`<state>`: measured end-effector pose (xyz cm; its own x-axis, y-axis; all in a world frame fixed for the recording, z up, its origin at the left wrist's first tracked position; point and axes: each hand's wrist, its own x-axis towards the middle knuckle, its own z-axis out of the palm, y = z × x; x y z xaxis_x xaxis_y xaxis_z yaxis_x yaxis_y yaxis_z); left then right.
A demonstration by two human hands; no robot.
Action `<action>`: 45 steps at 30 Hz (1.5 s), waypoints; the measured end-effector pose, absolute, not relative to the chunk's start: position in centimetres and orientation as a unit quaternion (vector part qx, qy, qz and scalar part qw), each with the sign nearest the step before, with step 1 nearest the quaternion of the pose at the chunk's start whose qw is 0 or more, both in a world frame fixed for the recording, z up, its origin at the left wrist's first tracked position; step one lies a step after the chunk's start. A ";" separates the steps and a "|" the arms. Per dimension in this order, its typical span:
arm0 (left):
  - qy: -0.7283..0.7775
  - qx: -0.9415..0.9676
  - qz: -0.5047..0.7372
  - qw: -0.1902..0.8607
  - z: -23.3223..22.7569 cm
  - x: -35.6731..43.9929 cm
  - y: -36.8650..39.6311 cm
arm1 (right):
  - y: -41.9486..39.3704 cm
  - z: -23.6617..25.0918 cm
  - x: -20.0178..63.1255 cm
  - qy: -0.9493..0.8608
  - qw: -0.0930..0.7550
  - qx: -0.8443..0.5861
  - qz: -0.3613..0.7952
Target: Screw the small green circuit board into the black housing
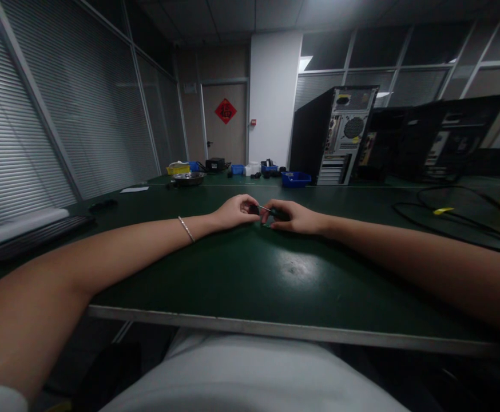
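Just above the green tabletop, my two hands are close together near the middle of the view. My right hand is closed around the dark handle of a screwdriver, whose thin metal shaft points left. The shaft's tip meets a small black part pinched between the thumb and fingers of my left hand. My fingers hide most of that part, so its kind cannot be made out. A small bit of green shows under my right fingertips, too small to name. Both forearms rest along the table.
Toward the back stand a metal bowl, a yellow bin, a blue bin and a black box. A computer tower rises at right, with black cables before it. A keyboard lies left.
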<state>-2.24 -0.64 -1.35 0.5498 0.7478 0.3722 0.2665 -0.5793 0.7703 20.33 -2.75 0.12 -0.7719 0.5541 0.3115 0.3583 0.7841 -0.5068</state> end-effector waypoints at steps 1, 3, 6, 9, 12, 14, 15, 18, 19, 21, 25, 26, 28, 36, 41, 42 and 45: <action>0.304 0.809 0.355 0.356 -1.5 -2.2 -0.5 | -2.7 0.1 20.3 -0.916 0.233 -0.248 0.215; 0.288 0.801 0.349 0.391 -1.6 -2.2 -0.4 | -2.7 -0.2 20.2 -0.912 0.244 -0.249 0.218; 0.269 0.789 0.354 0.424 -1.8 -2.3 -0.2 | -2.5 -0.7 20.2 -0.901 0.279 -0.257 0.208; 0.259 0.777 0.365 0.443 -1.8 -2.4 0.0 | -2.3 -1.0 20.2 -0.885 0.329 -0.270 0.189; 0.257 0.775 0.364 0.448 -1.8 -2.4 0.1 | -2.5 -1.0 20.1 -0.871 0.375 -0.270 0.169; 0.256 0.780 0.360 0.443 -1.7 -2.4 0.0 | -2.9 -0.9 19.9 -0.866 0.397 -0.263 0.151; 0.255 0.783 0.359 0.440 -1.6 -2.3 -0.2 | -3.1 -0.9 19.7 -0.865 0.404 -0.261 0.142; 0.251 0.791 0.356 0.430 -1.3 -2.1 -0.9 | -3.5 -0.8 19.4 -0.859 0.423 -0.262 0.124; 0.249 0.792 0.356 0.428 -1.1 -2.0 -1.1 | -3.6 -0.7 19.4 -0.856 0.427 -0.265 0.120; 0.245 0.794 0.355 0.428 -1.0 -1.9 -1.6 | -3.8 -0.7 19.3 -0.854 0.431 -0.269 0.114; 0.244 0.797 0.362 0.417 -0.8 -1.9 -1.9 | -4.2 -0.5 19.2 -0.863 0.416 -0.269 0.102; 0.243 0.799 0.364 0.413 -0.8 -2.0 -1.8 | -4.3 -0.4 19.2 -0.864 0.415 -0.268 0.097; 0.241 0.801 0.366 0.409 -0.8 -2.0 -1.8 | -4.5 -0.4 19.1 -0.864 0.418 -0.266 0.088; 0.229 0.798 0.367 0.419 -1.0 -1.8 -2.0 | -4.6 -0.5 19.1 -0.871 0.399 -0.282 0.059; 0.230 0.783 0.367 0.445 -0.9 -1.7 -2.2 | -4.8 -0.3 18.9 -0.875 0.395 -0.279 0.037; 0.233 0.776 0.371 0.454 -0.9 -1.7 -2.2 | -4.8 -0.3 18.9 -0.875 0.395 -0.279 0.032; 0.236 0.744 0.386 0.492 -0.8 -1.5 -2.4 | -4.7 -0.4 19.0 -0.875 0.396 -0.277 0.011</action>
